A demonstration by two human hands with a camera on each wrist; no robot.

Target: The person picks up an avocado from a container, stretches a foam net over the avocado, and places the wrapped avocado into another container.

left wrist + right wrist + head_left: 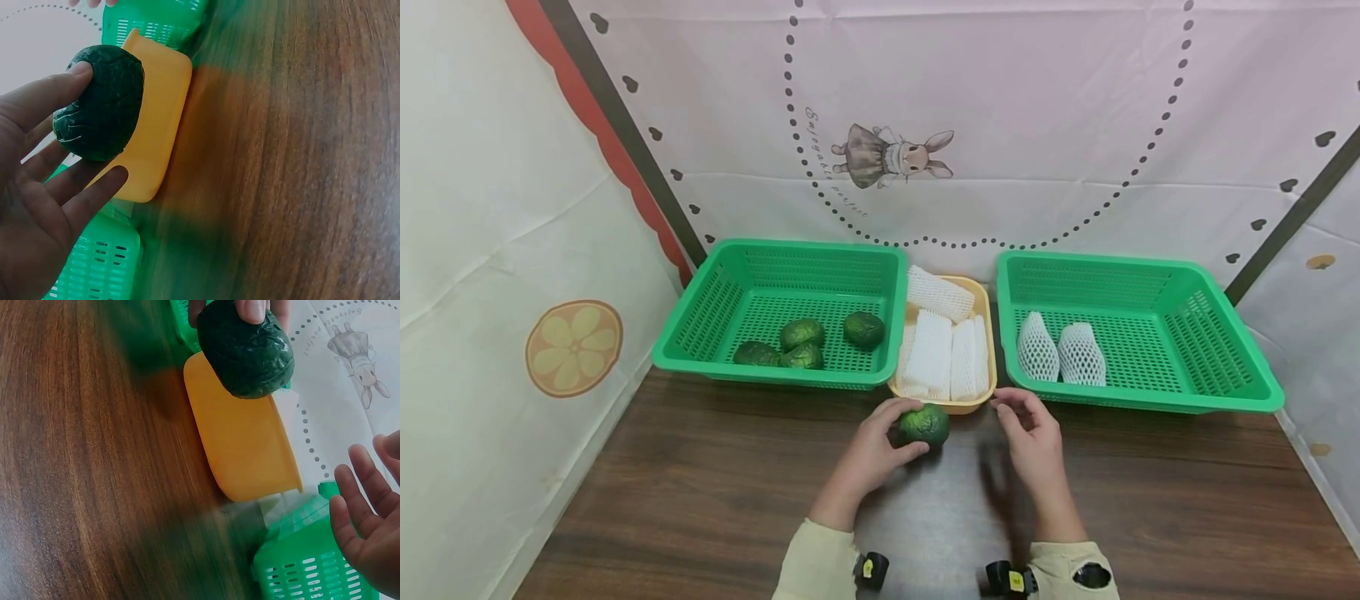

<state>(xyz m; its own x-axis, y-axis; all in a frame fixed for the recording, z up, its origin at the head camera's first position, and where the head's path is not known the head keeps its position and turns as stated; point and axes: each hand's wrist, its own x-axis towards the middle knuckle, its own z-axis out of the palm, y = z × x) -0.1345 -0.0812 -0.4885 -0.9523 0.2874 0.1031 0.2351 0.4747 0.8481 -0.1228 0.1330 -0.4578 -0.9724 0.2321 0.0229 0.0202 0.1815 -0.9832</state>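
My left hand (pixel 874 448) holds a dark green, rounded fruit (pixel 925 426) with a shiny, wrinkled, film-like surface. Its thumb presses one side and the fingers lie round the other, as the left wrist view shows. The fruit is raised in front of a yellow container (pixel 953 408). White foam net sleeves (pixel 928 354) lie in that container. To the right of it, my right hand (pixel 1036 442) is near the container's front corner. In the right wrist view its fingers (pixel 365 472) are loosely bent and hold nothing.
A green basket (pixel 775 377) at the left holds several more dark green fruits (pixel 802 333). Another green basket (pixel 1157 402) at the right contains two pieces in white foam net (pixel 1037 350). Behind them hangs a printed cloth (pixel 1022 125). Brown wood-grain tabletop (pixel 715 467) lies in front.
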